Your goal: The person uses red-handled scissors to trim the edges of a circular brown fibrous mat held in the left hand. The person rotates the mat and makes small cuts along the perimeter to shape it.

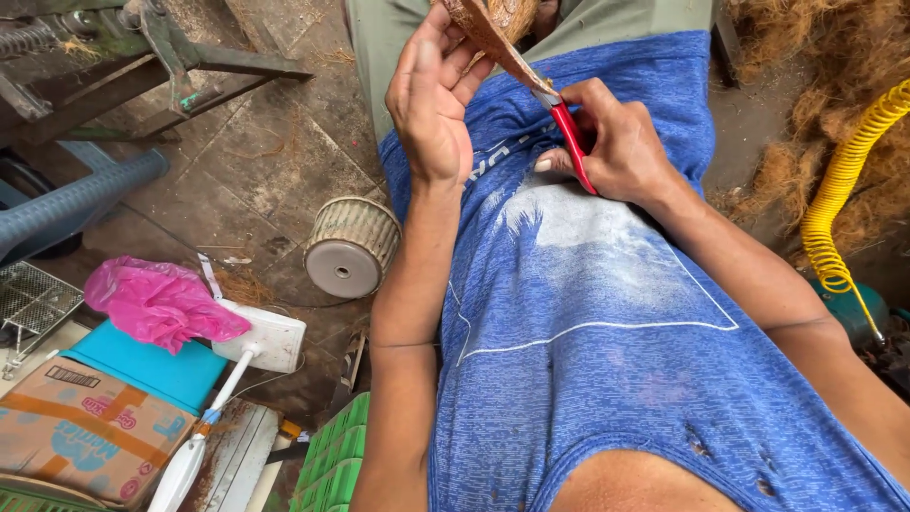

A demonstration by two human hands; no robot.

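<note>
My left hand (pixel 431 90) grips a brown coconut shell (pixel 493 24) at the top of the head view, fingers wrapped around its near side. My right hand (pixel 616 142) is closed around the red handle of a knife (pixel 572 142), whose blade runs up against the shell's edge. Both hands work over my lap, above my blue shirt (pixel 588 313). Most of the shell is cut off by the frame's top edge.
A ribbed round fan wheel (pixel 351 248) lies on the concrete floor. A pink plastic bag (pixel 156 303), cardboard box (pixel 81 431), white power strip (pixel 270 337) and green crate (pixel 332 455) sit lower left. A yellow coiled hose (pixel 839 180) and coconut fibre (pixel 834 85) lie to the right.
</note>
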